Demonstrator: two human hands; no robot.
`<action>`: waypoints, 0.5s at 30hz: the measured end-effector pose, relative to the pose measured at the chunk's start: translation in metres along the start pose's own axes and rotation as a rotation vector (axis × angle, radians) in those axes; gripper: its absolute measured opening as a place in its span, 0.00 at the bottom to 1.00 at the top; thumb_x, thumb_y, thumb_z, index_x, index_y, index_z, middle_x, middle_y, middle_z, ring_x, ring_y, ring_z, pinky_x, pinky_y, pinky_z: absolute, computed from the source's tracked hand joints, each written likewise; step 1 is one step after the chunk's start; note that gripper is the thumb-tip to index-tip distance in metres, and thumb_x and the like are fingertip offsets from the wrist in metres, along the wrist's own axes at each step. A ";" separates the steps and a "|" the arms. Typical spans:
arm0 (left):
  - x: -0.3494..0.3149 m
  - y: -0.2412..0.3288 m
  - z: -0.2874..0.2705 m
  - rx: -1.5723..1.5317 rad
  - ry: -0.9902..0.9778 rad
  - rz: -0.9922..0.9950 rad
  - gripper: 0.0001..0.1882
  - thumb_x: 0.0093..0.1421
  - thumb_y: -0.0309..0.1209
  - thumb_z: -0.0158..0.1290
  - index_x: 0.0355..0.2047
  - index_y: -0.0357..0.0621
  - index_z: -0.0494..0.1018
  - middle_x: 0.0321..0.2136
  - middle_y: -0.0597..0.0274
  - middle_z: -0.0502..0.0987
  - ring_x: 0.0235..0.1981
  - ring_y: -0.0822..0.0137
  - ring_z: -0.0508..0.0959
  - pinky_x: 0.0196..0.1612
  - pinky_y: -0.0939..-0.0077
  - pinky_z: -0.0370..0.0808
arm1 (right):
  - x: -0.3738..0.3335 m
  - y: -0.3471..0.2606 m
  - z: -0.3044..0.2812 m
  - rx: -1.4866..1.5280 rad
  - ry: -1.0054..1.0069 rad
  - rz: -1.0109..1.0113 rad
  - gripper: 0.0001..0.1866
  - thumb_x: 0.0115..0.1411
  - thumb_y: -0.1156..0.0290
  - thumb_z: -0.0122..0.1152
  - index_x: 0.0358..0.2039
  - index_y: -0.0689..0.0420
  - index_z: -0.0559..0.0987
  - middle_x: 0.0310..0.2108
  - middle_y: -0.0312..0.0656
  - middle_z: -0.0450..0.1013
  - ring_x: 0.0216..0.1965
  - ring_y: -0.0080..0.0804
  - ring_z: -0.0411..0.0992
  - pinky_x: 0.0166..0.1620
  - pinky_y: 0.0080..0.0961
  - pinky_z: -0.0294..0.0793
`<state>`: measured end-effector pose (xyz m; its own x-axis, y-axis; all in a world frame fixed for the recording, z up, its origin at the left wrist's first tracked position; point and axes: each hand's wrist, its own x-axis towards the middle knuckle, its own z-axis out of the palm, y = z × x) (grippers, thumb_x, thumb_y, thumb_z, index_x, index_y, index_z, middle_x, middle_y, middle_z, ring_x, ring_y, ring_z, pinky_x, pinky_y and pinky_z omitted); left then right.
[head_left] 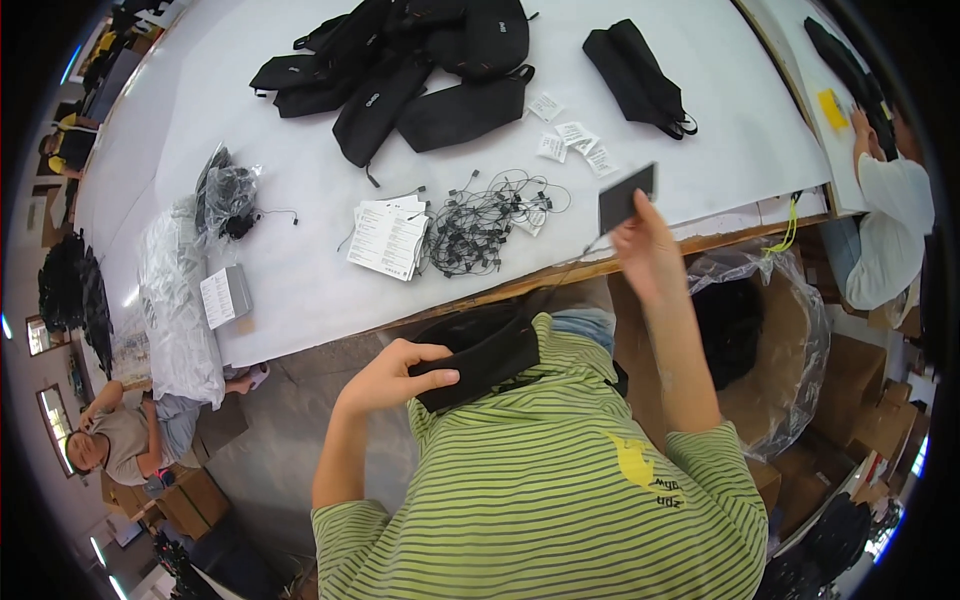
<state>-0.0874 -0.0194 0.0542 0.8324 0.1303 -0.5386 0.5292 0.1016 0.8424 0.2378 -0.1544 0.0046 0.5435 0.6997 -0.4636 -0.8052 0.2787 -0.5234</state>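
Observation:
My left hand (395, 378) grips a black fabric pouch (490, 362) against my front, thumb on its near side. Out to the right, my right hand (642, 245) pinches a dark hang tag (625, 200) above the table's edge. A thin dark cord runs from the tag down toward the pouch; where it meets the pouch is hard to make out. On the table ahead lie a tangle of black tag strings (470, 235) and, beside it, a stack of white printed cards (385, 238). Several small white packets (575, 135) lie farther off.
Black pouches (465, 115) are heaped at the table's far side, with one pouch (635, 80) apart. Plastic wrapping (175, 300) and a small card box (226, 296) are at left. A plastic-lined carton (790, 350) stands right of me. Other people sit left and work right.

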 end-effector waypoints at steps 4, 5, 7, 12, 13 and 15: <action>0.005 0.040 0.014 0.282 0.047 0.104 0.15 0.62 0.39 0.54 0.36 0.38 0.73 0.14 0.58 0.67 0.16 0.71 0.65 0.21 0.75 0.61 | -0.008 0.043 0.053 0.010 0.087 0.178 0.16 0.66 0.55 0.50 0.30 0.54 0.70 0.18 0.32 0.62 0.20 0.21 0.59 0.19 0.16 0.55; 0.005 0.044 0.016 0.263 -0.001 0.070 0.15 0.61 0.38 0.56 0.38 0.38 0.73 0.17 0.55 0.65 0.16 0.69 0.63 0.22 0.75 0.61 | -0.010 0.045 0.055 0.041 0.028 0.195 0.15 0.65 0.57 0.50 0.28 0.54 0.70 0.17 0.32 0.61 0.18 0.21 0.57 0.19 0.16 0.53; 0.007 0.049 0.018 0.303 -0.012 0.091 0.15 0.61 0.38 0.55 0.38 0.38 0.73 0.17 0.55 0.66 0.16 0.68 0.63 0.22 0.74 0.61 | -0.014 0.047 0.062 0.076 -0.034 0.211 0.15 0.65 0.58 0.50 0.27 0.55 0.69 0.15 0.32 0.60 0.16 0.21 0.56 0.18 0.17 0.52; 0.011 0.049 0.019 0.325 -0.017 0.119 0.15 0.62 0.39 0.54 0.38 0.37 0.73 0.18 0.53 0.68 0.16 0.64 0.64 0.22 0.73 0.62 | -0.016 0.042 0.056 0.133 -0.300 0.261 0.13 0.62 0.64 0.49 0.21 0.54 0.66 0.12 0.30 0.57 0.11 0.19 0.52 0.17 0.18 0.50; 0.012 0.050 0.019 0.326 -0.012 0.108 0.15 0.62 0.39 0.54 0.38 0.37 0.73 0.18 0.53 0.68 0.16 0.64 0.64 0.22 0.73 0.62 | -0.017 0.040 0.054 0.134 -0.298 0.259 0.13 0.62 0.64 0.49 0.21 0.54 0.66 0.12 0.30 0.57 0.11 0.19 0.52 0.17 0.18 0.50; 0.014 0.050 0.019 0.327 -0.010 0.099 0.16 0.62 0.40 0.54 0.38 0.37 0.72 0.17 0.53 0.68 0.16 0.64 0.65 0.22 0.73 0.62 | -0.020 0.037 0.054 0.071 -0.156 0.245 0.13 0.62 0.64 0.51 0.22 0.54 0.68 0.12 0.30 0.59 0.11 0.17 0.53 0.17 0.18 0.53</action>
<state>-0.0466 -0.0316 0.0893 0.8830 0.1143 -0.4552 0.4693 -0.2328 0.8518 0.1845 -0.1227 0.0330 0.2926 0.8430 -0.4513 -0.9253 0.1305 -0.3562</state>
